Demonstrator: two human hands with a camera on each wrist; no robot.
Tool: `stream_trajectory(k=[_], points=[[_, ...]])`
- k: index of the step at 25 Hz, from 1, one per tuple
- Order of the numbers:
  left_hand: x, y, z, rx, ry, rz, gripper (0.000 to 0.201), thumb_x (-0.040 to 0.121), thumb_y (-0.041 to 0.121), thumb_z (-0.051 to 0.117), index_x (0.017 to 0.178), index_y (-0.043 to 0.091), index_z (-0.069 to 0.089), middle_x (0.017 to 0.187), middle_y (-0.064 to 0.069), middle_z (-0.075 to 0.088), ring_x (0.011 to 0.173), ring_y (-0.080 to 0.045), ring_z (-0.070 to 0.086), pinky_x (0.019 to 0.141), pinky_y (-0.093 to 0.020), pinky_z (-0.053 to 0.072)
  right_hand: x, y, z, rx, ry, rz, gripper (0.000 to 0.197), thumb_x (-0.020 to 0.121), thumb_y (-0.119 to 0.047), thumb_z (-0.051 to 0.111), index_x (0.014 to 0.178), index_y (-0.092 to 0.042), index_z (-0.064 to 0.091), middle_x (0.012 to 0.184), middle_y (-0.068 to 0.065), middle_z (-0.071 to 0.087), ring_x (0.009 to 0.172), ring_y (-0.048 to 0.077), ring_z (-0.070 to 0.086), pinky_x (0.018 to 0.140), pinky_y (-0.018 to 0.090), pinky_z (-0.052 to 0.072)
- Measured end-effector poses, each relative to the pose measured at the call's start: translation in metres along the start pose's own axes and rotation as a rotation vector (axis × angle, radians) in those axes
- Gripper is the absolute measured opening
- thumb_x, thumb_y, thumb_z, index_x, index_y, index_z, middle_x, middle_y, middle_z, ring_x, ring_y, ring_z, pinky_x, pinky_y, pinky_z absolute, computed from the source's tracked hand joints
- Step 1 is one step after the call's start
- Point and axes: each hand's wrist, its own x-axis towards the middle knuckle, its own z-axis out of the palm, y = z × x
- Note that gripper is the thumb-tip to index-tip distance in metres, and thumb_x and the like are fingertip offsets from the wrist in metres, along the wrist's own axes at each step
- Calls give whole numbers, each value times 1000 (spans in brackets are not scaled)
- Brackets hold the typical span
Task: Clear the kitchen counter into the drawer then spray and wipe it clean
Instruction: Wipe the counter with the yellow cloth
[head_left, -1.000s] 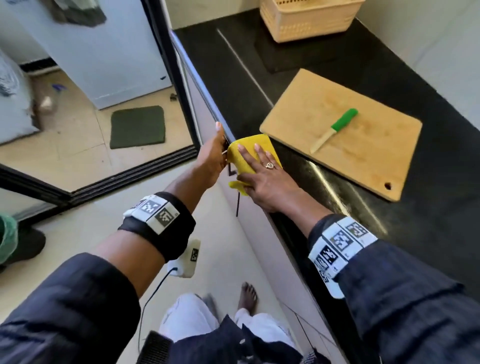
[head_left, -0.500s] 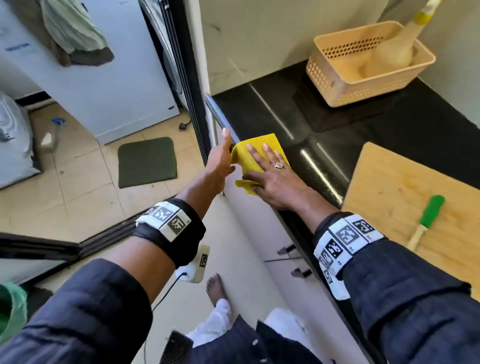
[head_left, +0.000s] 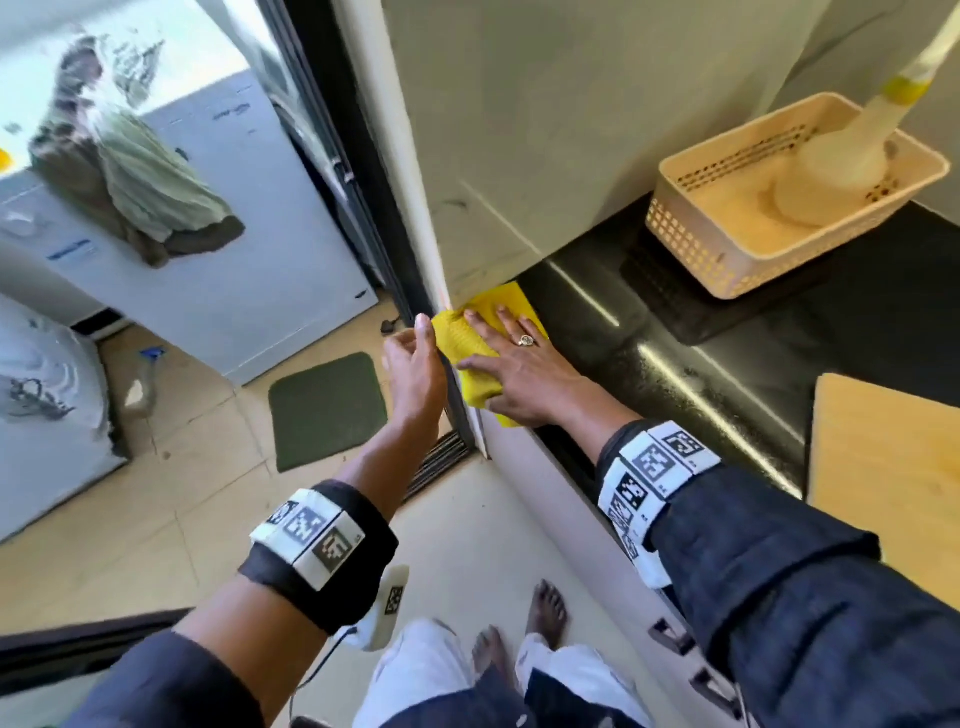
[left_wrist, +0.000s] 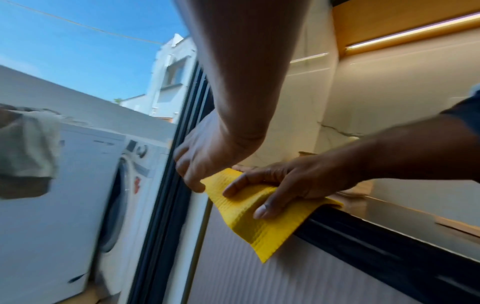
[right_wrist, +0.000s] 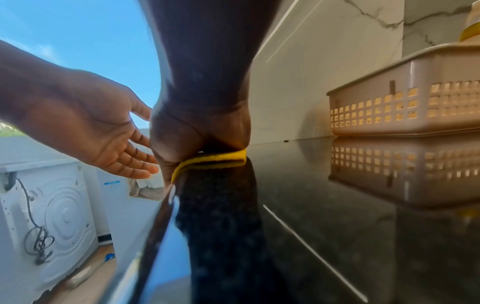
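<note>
A yellow cloth lies at the far left corner of the black counter, and part of it hangs over the front edge. My right hand presses flat on it with straight fingers, the thumb lying on the draped part. My left hand is held upright just off the counter's edge, palm towards the cloth, fingers relaxed beside the cloth's corner and holding nothing. The spray bottle stands in the beige basket at the back.
A wooden cutting board lies on the counter to the right. The white wall closes off the counter's left end. Drawer handles show below the front edge. Beyond the sliding door stand a washing machine and a green mat.
Both hands and the cloth have slid along the counter's front edge away from the cutting board, up to the corner by the wall. The green-handled knife has left the view.
</note>
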Motion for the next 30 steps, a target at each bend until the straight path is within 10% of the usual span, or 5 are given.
stream_trajectory(k=[6, 14, 20, 26, 30], points=[[-18, 6, 18, 261, -320, 523, 37, 93, 52, 42, 110, 22, 55, 110, -2, 51, 107, -13, 43, 101, -39, 38, -60, 12, 7, 338, 123, 154, 46, 103, -32, 43, 149, -33, 38, 165, -5, 5, 152, 21, -1, 124, 38, 1], [23, 22, 17, 296, -721, 502, 27, 99, 39, 50, 117, 20, 56, 120, -4, 49, 114, -16, 46, 102, -35, 38, -74, 44, 23, 568, 548, 1465, 51, 104, -28, 36, 154, -29, 26, 165, 14, 3, 150, 41, -3, 121, 51, 0], [51, 14, -21, 141, -633, 473, 27, 96, 44, 48, 103, 19, 55, 97, 1, 59, 86, -1, 53, 79, -20, 42, 56, -36, -3, 617, 404, 850, 51, 106, -29, 34, 155, -31, 21, 165, 10, 0, 151, 35, -7, 120, 46, -4], [23, 11, -16, 208, -697, 349, 40, 97, 54, 42, 90, 16, 52, 78, -7, 56, 76, -22, 59, 72, -39, 48, -54, -50, -16, 1995, 878, 714, 40, 103, -21, 44, 143, -19, 44, 137, 12, 57, 118, 26, 57, 96, 36, 47], [-32, 42, 12, 229, -1068, 111, 52, 92, 59, 40, 90, 10, 59, 72, -9, 57, 66, -21, 59, 59, -27, 49, -127, -49, -31, 2180, 1222, 666, 48, 97, -39, 48, 141, -20, 50, 132, 14, 62, 114, 32, 63, 93, 47, 53]])
